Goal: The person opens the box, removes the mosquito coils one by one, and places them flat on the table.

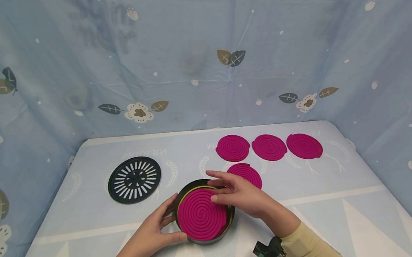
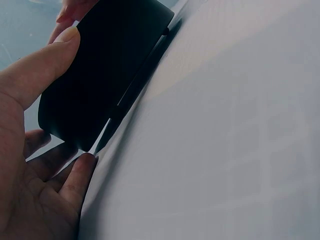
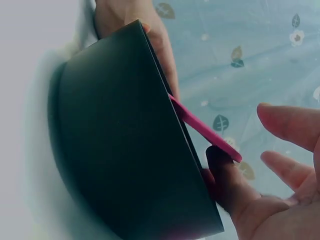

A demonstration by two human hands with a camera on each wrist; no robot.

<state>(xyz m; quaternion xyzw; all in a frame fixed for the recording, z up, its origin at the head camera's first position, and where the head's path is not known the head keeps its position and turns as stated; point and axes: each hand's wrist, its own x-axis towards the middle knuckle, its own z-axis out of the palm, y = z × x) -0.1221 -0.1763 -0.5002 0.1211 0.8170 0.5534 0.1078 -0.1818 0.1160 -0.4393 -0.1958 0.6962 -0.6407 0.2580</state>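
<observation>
A magenta mosquito coil (image 1: 202,214) lies tilted in the mouth of a round dark tin (image 1: 209,241) with a gold inner rim. In the right wrist view, the edge of the coil (image 3: 212,134) stands up out of the tin. My left hand (image 1: 151,234) grips the tin's left side, thumb in front and fingers behind. Over the tin's right side is my right hand (image 1: 239,193), its fingers spread. One digit touches the coil's raised edge from the tin side; the others stand apart from it. The tin's inside beneath the coil is hidden.
Left of the tin lies a black slotted round lid (image 1: 135,180). Three magenta coils (image 1: 269,147) form a row at the back right. Another coil (image 1: 245,176) is partly behind my right hand. A patterned blue curtain (image 1: 196,52) borders the table (image 1: 355,209).
</observation>
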